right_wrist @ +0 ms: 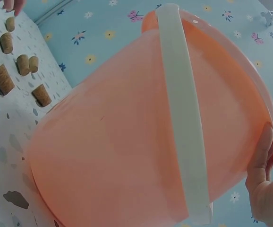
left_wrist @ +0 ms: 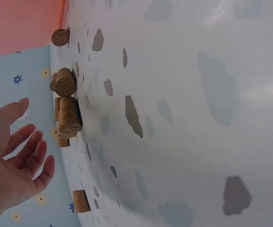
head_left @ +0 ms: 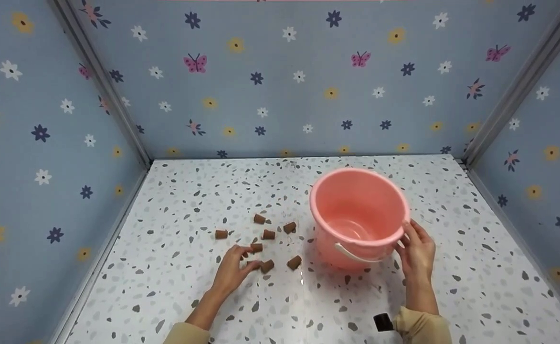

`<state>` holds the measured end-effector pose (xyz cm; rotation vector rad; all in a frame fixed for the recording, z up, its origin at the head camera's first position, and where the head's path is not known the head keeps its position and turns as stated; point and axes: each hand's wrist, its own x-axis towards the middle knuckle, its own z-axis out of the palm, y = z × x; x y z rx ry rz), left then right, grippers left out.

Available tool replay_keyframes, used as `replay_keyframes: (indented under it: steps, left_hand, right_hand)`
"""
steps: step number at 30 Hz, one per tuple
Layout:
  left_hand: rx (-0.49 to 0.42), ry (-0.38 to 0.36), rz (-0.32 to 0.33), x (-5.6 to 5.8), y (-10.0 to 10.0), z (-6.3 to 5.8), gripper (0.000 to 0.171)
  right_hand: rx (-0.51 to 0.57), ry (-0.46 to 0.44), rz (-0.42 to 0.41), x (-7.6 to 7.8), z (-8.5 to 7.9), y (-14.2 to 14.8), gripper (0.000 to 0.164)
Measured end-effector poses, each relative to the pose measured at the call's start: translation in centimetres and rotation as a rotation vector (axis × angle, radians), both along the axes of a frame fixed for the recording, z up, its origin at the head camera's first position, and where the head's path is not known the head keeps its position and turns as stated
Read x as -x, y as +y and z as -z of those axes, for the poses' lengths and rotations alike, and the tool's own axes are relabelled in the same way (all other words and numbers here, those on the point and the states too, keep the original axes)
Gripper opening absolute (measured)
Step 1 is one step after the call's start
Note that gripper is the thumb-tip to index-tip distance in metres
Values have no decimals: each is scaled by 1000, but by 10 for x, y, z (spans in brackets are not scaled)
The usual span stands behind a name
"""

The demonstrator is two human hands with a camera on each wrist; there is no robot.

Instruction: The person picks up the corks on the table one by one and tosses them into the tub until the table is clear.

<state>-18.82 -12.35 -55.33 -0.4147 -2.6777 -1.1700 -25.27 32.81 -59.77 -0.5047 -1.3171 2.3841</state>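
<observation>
My left hand (head_left: 232,270) hovers over the table beside several brown corks (head_left: 267,266). Its thumb and fingers are spread apart; in the left wrist view nothing lies between the fingers (left_wrist: 34,153), and the nearest cork (left_wrist: 69,118) sits just past them. At the right stands a pink bucket (head_left: 330,246), its mouth facing up and its white handle (head_left: 358,255) hanging down the near side. My right hand (head_left: 417,251) grips the bucket's rim on the right; the right wrist view shows the thumb or a finger (right_wrist: 260,153) against the wall below the rim.
The corks lie scattered on a white speckled table (head_left: 174,286), left of the bucket. Blue flowered panels (head_left: 270,81) close off the back and both sides. A small black piece (head_left: 383,322) is at the right sleeve.
</observation>
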Motion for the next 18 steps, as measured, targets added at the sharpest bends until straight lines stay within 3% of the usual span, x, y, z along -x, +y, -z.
replay_keyframes:
  steps: [3,5,8,10,13,14,15,18]
  left_hand:
    - [15,-29,10,-1,-1,2,33]
    - [32,-42,15,-2,-1,5,33]
    - [56,-72,7,-3,-2,8,35]
    - [67,-90,-4,-3,-3,11,35]
    - [69,-101,-13,-2,-4,14,36]
    - [70,-101,-13,-2,-5,15,35]
    - [71,-101,-14,-2,-5,16,35]
    - [71,-114,-22,0,-5,19,33]
  right_hand:
    - [44,7,-49,-15,-26,-11,50]
    - [48,18,-68,-19,-31,-13,48]
    - [32,35,-69,-16,-24,-11,45]
    - [-14,28,-23,-3,-1,-1,51]
    - [-23,25,1,1,5,0,54]
    - [-18,25,-2,1,4,0,54]
    - [21,38,-28,-8,-10,-7,50]
    - [26,24,-42,-14,-25,-11,47]
